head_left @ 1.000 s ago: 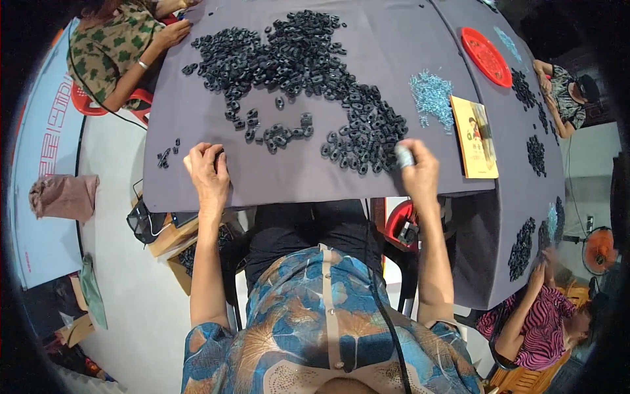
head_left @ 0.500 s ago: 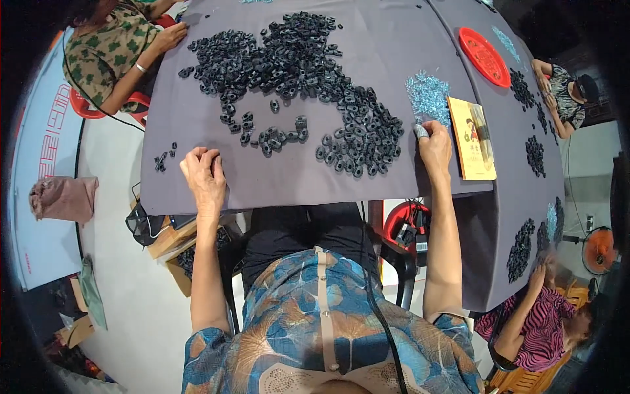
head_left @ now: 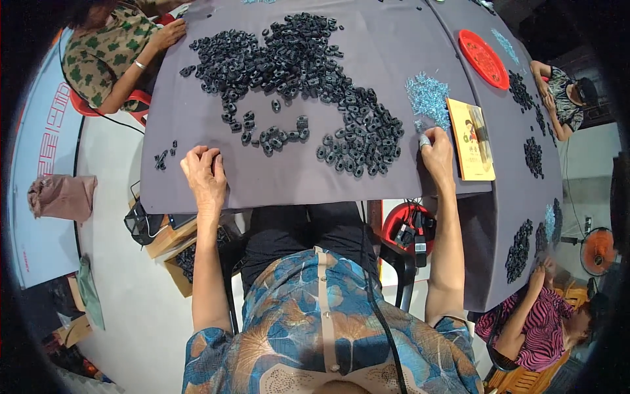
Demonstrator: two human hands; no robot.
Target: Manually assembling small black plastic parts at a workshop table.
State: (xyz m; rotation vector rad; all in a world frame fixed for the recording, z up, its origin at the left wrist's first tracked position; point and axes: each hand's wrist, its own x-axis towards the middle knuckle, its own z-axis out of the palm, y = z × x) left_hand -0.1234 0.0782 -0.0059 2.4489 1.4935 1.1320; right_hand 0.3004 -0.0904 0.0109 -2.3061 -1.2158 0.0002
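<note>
Seated before heaped black plastic parts (head_left: 295, 69).
With left hand (head_left: 205, 173) curled, right hand (head_left: 437, 157) curled beside light-blue pieces (head_left: 428, 95); cannot tell whether gripping.

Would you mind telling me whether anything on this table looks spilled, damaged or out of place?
Nothing looks clearly spilled or damaged. If anything, the few small black pieces left of the left hand look stray, lying apart from the large black pile.

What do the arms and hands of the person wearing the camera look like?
Short, loose fabric sleeves, blue with brown leaf-like patterns, cover the upper arms; the forearms are bare. The left hand wears no glove; the right hand has a small, pale-grey cover on one digit.
</note>
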